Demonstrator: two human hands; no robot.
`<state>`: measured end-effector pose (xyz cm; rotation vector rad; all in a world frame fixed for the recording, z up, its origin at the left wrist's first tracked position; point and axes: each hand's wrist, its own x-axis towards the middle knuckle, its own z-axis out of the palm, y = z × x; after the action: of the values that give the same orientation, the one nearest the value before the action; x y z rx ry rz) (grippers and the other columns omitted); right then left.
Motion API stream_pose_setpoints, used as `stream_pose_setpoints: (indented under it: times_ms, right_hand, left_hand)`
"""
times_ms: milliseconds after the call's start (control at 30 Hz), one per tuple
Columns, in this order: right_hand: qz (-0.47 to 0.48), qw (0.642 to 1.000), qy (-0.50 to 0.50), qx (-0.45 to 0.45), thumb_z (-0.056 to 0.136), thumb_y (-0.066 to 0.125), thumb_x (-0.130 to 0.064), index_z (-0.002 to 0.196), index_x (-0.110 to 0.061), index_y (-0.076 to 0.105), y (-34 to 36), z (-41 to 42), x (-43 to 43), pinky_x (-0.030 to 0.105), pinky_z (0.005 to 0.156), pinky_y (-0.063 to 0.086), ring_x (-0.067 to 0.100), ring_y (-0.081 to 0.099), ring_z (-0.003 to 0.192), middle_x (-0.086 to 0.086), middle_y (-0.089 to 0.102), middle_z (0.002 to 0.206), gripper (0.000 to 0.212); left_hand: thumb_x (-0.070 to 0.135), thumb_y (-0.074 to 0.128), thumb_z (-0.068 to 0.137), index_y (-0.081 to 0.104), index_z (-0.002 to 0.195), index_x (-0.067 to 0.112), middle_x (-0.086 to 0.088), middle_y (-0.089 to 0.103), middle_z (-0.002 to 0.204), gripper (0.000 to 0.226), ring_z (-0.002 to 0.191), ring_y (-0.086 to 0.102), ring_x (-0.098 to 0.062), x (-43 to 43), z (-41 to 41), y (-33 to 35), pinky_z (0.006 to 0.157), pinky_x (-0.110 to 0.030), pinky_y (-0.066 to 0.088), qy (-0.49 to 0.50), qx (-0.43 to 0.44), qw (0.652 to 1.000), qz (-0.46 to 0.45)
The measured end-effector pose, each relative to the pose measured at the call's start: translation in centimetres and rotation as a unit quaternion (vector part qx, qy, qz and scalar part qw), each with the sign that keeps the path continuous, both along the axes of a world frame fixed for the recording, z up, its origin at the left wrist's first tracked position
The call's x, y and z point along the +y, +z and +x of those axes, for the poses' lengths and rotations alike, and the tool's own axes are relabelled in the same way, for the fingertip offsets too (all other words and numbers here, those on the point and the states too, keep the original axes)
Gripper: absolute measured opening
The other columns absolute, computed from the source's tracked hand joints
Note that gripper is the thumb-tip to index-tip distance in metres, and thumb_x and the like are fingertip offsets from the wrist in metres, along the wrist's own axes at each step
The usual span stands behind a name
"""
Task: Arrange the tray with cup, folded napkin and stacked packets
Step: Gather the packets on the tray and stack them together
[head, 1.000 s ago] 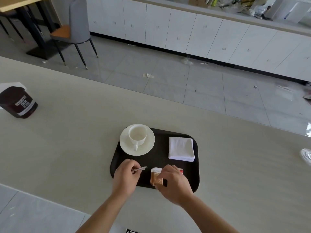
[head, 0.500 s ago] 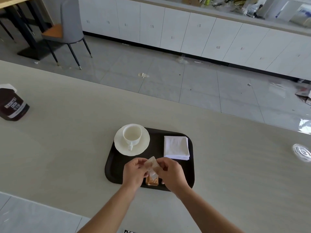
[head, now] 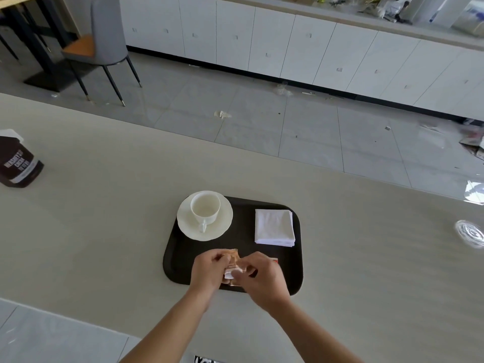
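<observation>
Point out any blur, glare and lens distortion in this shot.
Head view: the left hand, the right hand and the packets they pinch are smeared by motion blur, while the cup, napkin and tray are crisp. Head view: the light is soft and shadows are faint. A glare patch sits at the right of the counter. The wide lens bows the cabinets.

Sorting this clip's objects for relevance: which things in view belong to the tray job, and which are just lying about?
Job: tray, cup, saucer, napkin, packets, left hand, right hand.
Lying about: cocoa tub, clear plastic disc, chair.
</observation>
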<state>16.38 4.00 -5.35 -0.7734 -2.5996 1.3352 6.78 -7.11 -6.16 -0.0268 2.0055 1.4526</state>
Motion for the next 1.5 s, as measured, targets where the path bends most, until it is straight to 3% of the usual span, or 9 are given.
stream_pose_setpoints:
  times_ms: [133, 367, 467, 667, 867, 967, 1167, 1300, 1500]
  right_hand:
    - [-0.043, 0.987, -0.154, -0.032, 0.085, 0.071, -0.019, 0.081, -0.029, 0.073, -0.7, 1.2, 2.5, 0.012, 0.059, 0.047, -0.001, 0.064, 0.070, -0.014, 0.070, 0.073, 0.011]
    - [0.007, 0.984, -0.165, -0.058, 0.087, 0.067, -0.017, 0.077, -0.037, 0.066, -1.0, 2.9, 4.4, 0.008, 0.055, 0.044, -0.006, 0.061, 0.074, -0.018, 0.068, 0.074, 0.023]
    - [0.044, 0.988, -0.136, -0.060, 0.088, 0.066, -0.016, 0.083, -0.030, 0.069, -1.3, 2.9, 4.1, 0.009, 0.057, 0.042, -0.001, 0.061, 0.072, -0.016, 0.066, 0.076, 0.016]
    - [0.079, 0.995, -0.064, -0.023, 0.087, 0.067, -0.013, 0.095, -0.022, 0.073, -1.1, 1.5, 2.2, 0.018, 0.065, 0.052, 0.006, 0.062, 0.074, -0.011, 0.070, 0.086, 0.013]
    - [0.052, 0.996, 0.053, -0.042, 0.095, 0.062, -0.027, 0.125, -0.023, 0.064, 0.4, -1.2, 2.3, 0.024, 0.084, 0.053, 0.011, 0.063, 0.094, -0.005, 0.066, 0.108, 0.030]
    - [0.067, 0.997, 0.036, -0.032, 0.093, 0.064, -0.015, 0.110, -0.020, 0.071, 0.9, -1.9, 2.6, 0.021, 0.073, 0.053, 0.012, 0.065, 0.079, -0.003, 0.072, 0.093, 0.019]
    - [-0.119, 0.965, -0.220, -0.084, 0.092, 0.061, -0.010, 0.113, -0.017, 0.071, 0.0, -0.5, 1.4, 0.032, 0.064, 0.062, 0.016, 0.072, 0.073, -0.002, 0.072, 0.093, 0.025]
    - [-0.124, 0.961, -0.199, -0.149, 0.089, 0.066, -0.014, 0.087, -0.018, 0.069, -0.1, 0.1, -0.6, 0.032, 0.046, 0.059, 0.015, 0.069, 0.051, 0.004, 0.071, 0.073, 0.006]
    - [-0.140, 0.949, -0.253, -0.124, 0.089, 0.064, -0.012, 0.074, -0.015, 0.066, 0.1, -0.1, -0.6, 0.026, 0.037, 0.048, 0.016, 0.066, 0.044, 0.005, 0.069, 0.062, 0.015]
  left_hand:
    - [0.016, 0.069, 0.088, 0.074, 0.097, 0.020, 0.003, 0.074, 0.087, 0.011, 0.074, 0.072, -0.012, 0.0, -0.7, -0.4, 0.059, -0.029, 0.060, -0.057, 0.067, 0.993, -0.077]
    - [0.020, 0.068, 0.090, 0.066, 0.122, 0.013, 0.001, 0.068, 0.102, 0.033, 0.093, 0.062, -0.011, -0.3, -0.4, -1.7, 0.082, -0.026, 0.054, -0.110, 0.195, 0.961, -0.163]
    - [0.022, 0.069, 0.088, 0.066, 0.122, 0.011, 0.005, 0.068, 0.094, 0.036, 0.090, 0.064, -0.012, -0.7, -0.5, -2.1, 0.080, -0.037, 0.059, -0.105, 0.165, 0.968, -0.155]
    - [0.023, 0.075, 0.083, 0.068, 0.115, 0.018, 0.006, 0.069, 0.096, 0.033, 0.088, 0.062, -0.008, 0.8, -0.5, -1.3, 0.074, -0.018, 0.046, -0.135, 0.203, 0.953, -0.181]
    - [0.019, 0.078, 0.080, 0.074, 0.102, 0.027, 0.016, 0.072, 0.087, 0.024, 0.084, 0.067, 0.000, 0.8, -1.4, -0.4, 0.076, -0.015, 0.052, -0.188, 0.175, 0.964, -0.076]
    - [0.017, 0.080, 0.078, 0.068, 0.104, 0.030, 0.012, 0.071, 0.086, 0.032, 0.085, 0.066, -0.002, 1.3, -2.1, 0.0, 0.080, -0.018, 0.051, -0.174, 0.177, 0.967, -0.061]
    - [0.007, 0.057, 0.089, 0.062, 0.119, 0.022, 0.009, 0.067, 0.100, 0.035, 0.093, 0.064, -0.007, -0.1, -1.8, -1.7, 0.083, -0.029, 0.055, -0.049, 0.083, 0.992, -0.086]
    - [0.003, 0.054, 0.089, 0.064, 0.115, 0.020, 0.005, 0.067, 0.095, 0.033, 0.083, 0.069, -0.012, -0.3, -0.9, -2.5, 0.068, -0.025, 0.060, 0.003, 0.042, 0.997, -0.071]
    - [0.007, 0.064, 0.084, 0.063, 0.111, 0.026, 0.006, 0.066, 0.092, 0.033, 0.076, 0.069, -0.012, 0.0, -0.1, -2.4, 0.075, -0.038, 0.061, 0.020, 0.049, 0.993, -0.108]
